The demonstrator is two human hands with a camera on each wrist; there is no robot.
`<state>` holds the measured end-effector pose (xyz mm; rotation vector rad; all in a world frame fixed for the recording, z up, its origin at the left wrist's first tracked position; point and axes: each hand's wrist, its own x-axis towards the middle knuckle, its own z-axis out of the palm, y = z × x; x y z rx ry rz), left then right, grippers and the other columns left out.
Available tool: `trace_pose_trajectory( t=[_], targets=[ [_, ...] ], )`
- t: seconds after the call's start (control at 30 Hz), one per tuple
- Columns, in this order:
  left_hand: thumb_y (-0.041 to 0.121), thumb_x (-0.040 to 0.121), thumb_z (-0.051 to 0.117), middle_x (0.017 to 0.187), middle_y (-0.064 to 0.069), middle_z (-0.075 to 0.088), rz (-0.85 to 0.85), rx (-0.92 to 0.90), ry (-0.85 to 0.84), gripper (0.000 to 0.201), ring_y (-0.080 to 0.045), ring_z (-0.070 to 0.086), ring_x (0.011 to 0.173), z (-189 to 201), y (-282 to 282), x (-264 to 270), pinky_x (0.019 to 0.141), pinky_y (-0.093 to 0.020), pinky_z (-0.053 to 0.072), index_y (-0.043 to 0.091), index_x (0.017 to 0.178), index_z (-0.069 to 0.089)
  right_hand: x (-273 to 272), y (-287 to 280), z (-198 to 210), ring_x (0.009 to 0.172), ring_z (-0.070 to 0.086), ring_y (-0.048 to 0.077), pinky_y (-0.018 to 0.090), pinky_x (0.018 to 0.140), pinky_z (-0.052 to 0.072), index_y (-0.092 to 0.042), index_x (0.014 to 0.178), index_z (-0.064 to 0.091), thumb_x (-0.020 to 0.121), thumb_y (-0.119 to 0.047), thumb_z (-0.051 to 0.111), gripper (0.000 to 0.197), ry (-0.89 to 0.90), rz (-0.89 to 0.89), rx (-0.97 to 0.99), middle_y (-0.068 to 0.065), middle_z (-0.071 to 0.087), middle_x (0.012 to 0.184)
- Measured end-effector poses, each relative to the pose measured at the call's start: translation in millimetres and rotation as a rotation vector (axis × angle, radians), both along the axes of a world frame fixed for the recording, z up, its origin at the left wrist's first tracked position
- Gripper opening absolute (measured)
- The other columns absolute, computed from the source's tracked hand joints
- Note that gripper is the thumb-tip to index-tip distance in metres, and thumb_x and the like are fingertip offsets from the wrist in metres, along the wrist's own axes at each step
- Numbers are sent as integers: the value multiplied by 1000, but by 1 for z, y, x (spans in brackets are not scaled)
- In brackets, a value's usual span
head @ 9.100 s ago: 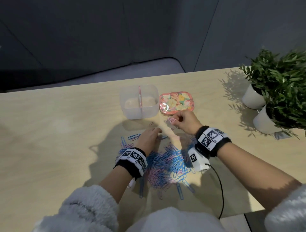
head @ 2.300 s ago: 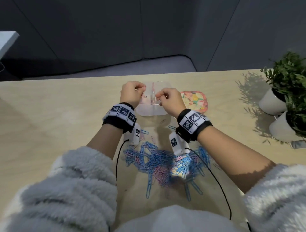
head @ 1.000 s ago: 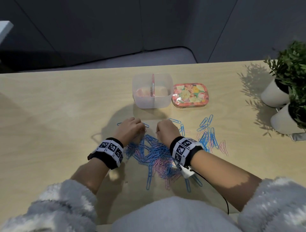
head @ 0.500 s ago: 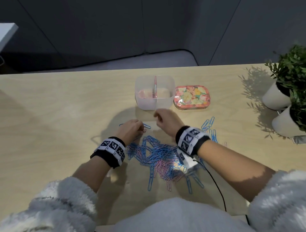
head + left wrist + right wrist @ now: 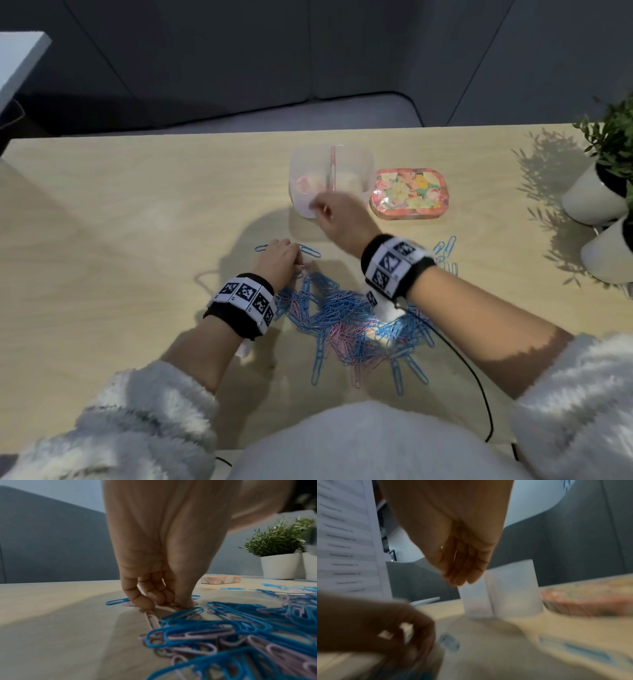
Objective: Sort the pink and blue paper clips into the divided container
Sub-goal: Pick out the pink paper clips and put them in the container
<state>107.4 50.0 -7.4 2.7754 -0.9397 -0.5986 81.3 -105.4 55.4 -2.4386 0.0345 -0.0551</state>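
The clear divided container point(image 5: 363, 163) with a pink divider stands at the table's middle back, with pink showing in its left half. A mixed pile of pink and blue paper clips point(image 5: 346, 318) lies in front of me. My left hand point(image 5: 279, 257) is at the pile's far left edge, its fingertips point(image 5: 145, 603) pinching a pink paper clip point(image 5: 151, 618) against the table. My right hand point(image 5: 334, 212) hovers at the container's point(image 5: 510, 588) front left, its fingers point(image 5: 462, 577) bunched and pointing down. That view is blurred, and no clip shows in the hand.
A floral tin lid point(image 5: 409, 193) lies right of the container. Two potted plants in white pots point(image 5: 596, 195) stand at the right edge. Several loose blue clips point(image 5: 445, 250) lie right of my right wrist. A black cable point(image 5: 472, 373) trails off the front edge.
My right hand has risen from the pile and travelled forward to the container's left compartment. My left hand has stayed at the pile's edge, working at a pink clip.
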Motion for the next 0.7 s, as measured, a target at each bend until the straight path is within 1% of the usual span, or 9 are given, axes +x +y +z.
trace_pose_trajectory(
  t=[0.1, 0.2, 0.3, 0.37, 0.43, 0.5, 0.57, 0.63, 0.7],
  targets=[
    [17, 90, 52, 114, -15, 52, -31, 40, -33, 20, -31, 45, 109, 1, -3, -4, 91, -35, 35, 4, 105, 53, -36, 10, -35, 92, 62, 27, 38, 82, 49, -10, 96, 66, 87, -18, 54, 18, 282, 110, -91, 10, 68, 98],
    [10, 88, 52, 112, -16, 56, -13, -23, 15, 17, -31, 48, 106, 4, -3, -6, 87, -36, 37, 3, 103, 52, -53, 8, -53, 93, 58, 29, 33, 79, 43, -10, 94, 65, 79, -22, 66, 20, 395, 95, -131, 12, 63, 99],
    [8, 89, 52, 111, -16, 58, 74, -60, 86, 15, -31, 51, 104, 6, -2, -4, 85, -37, 39, 2, 103, 53, -57, -5, -58, 93, 61, 29, 34, 81, 46, -6, 91, 66, 80, -12, 63, 12, 401, -34, -34, 13, 66, 99],
    [8, 90, 51, 111, -16, 56, 44, -31, 72, 14, -31, 51, 105, 4, -3, -4, 87, -37, 39, 2, 101, 55, -57, -17, -57, 93, 61, 30, 34, 81, 47, -5, 86, 66, 79, -5, 56, 12, 382, -153, -2, 14, 68, 97],
    [9, 90, 50, 111, -15, 54, 4, -22, 28, 13, -32, 48, 105, 1, -3, -5, 89, -40, 42, 3, 100, 56, -59, -26, -56, 93, 60, 30, 35, 81, 46, -6, 85, 66, 79, -5, 55, 13, 348, -220, -36, 13, 67, 97],
    [11, 91, 49, 110, -14, 53, -33, -14, -33, 12, -31, 47, 105, -2, -2, -8, 89, -43, 43, 5, 100, 55, -59, -24, -53, 95, 58, 29, 37, 82, 47, -7, 89, 65, 82, -8, 55, 12, 286, -206, -89, 12, 63, 102],
    [13, 93, 46, 110, -15, 53, -57, -1, -65, 14, -31, 48, 105, -3, -2, -10, 88, -44, 44, 5, 101, 53, -58, -13, -52, 97, 57, 27, 37, 81, 46, -9, 94, 64, 85, -11, 54, 14, 242, -120, -107, 9, 61, 105],
    [14, 94, 44, 110, -15, 54, -73, 22, -75, 16, -31, 48, 106, -3, -1, -11, 87, -42, 43, 3, 104, 51, -53, 1, -53, 100, 56, 27, 34, 82, 44, -10, 97, 65, 87, -17, 55, 16, 269, -28, -135, 9, 62, 106],
    [10, 92, 46, 109, -16, 54, -69, 2, -61, 15, -32, 49, 103, 0, -1, -11, 86, -39, 41, 2, 104, 50, -49, 12, -54, 104, 55, 28, 34, 83, 43, -10, 98, 64, 86, -21, 58, 17, 315, 8, -153, 11, 60, 108]
  ],
)
